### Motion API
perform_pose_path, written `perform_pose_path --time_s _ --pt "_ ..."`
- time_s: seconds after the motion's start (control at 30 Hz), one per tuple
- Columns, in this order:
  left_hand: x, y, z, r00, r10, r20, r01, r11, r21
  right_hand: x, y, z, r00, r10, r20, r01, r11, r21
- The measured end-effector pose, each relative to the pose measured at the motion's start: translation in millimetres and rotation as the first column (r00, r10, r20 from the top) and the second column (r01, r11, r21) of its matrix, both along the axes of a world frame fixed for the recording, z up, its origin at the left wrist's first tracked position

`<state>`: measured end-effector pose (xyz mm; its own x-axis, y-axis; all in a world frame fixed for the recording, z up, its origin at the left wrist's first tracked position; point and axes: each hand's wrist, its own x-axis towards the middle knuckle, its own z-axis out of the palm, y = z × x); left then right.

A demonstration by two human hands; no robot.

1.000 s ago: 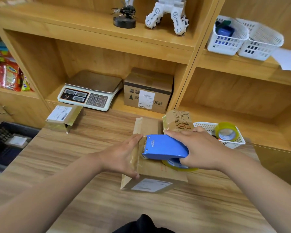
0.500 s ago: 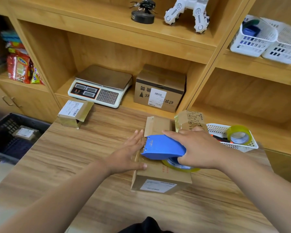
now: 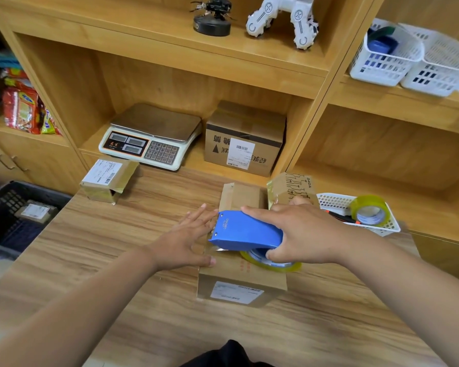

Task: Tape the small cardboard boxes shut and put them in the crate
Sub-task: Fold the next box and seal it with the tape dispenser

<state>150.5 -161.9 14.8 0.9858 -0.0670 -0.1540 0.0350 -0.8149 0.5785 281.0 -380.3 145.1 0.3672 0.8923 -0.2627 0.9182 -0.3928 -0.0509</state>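
Note:
A small cardboard box (image 3: 239, 284) with a white label on its near face lies on the wooden counter. My right hand (image 3: 302, 234) grips a blue tape dispenser (image 3: 244, 230) with its yellowish tape roll (image 3: 270, 264) on top of the box. My left hand (image 3: 188, 241) lies flat with straight fingers against the box's left side, pressing tape there. Another small box (image 3: 109, 180) with a label sits at the counter's far left. A third box (image 3: 293, 188), printed with black lines, stands behind my right hand. The dark crate (image 3: 0, 207) at the left holds one box (image 3: 36, 211).
A white tray (image 3: 355, 215) with a tape roll (image 3: 368, 211) stands to the right of the boxes. On the shelf behind are a weighing scale (image 3: 149, 140) and a larger labelled carton (image 3: 245, 143). White baskets (image 3: 390, 56) and robot models (image 3: 281, 17) sit higher up.
My left hand has opened flat and slid along the box's left side, fingers now straight. The dispenser has stayed on the box top. The camera view has shifted left and nearer.

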Motion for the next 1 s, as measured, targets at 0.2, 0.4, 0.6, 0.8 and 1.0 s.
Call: perform_pose_path --time_s 0.2,0.4,0.6,0.8,1.0 --pt "3 5 -1 0.999 0.006 -0.050 -0.006 1.000 0.000 17 -18 0 0.999 0.025 0.030 -0.026 0.999 0.032" --pt "5 3 1 0.995 0.028 -0.091 -0.033 0.998 -0.057 42 -74 3 1.000 -0.004 0.012 0.004 1.000 -0.014" --pt "6 1 2 0.994 0.027 -0.109 -0.037 0.995 -0.093 58 -119 2 0.996 -0.085 -0.007 0.085 0.996 -0.023" --pt "7 -4 7 0.988 0.036 -0.147 -0.056 0.990 -0.131 64 -138 -12 0.992 -0.100 -0.071 0.102 0.994 0.031" --pt "8 -4 10 0.986 0.042 -0.161 -0.062 0.991 -0.120 67 -140 -24 0.994 -0.080 -0.077 0.082 0.996 0.027"
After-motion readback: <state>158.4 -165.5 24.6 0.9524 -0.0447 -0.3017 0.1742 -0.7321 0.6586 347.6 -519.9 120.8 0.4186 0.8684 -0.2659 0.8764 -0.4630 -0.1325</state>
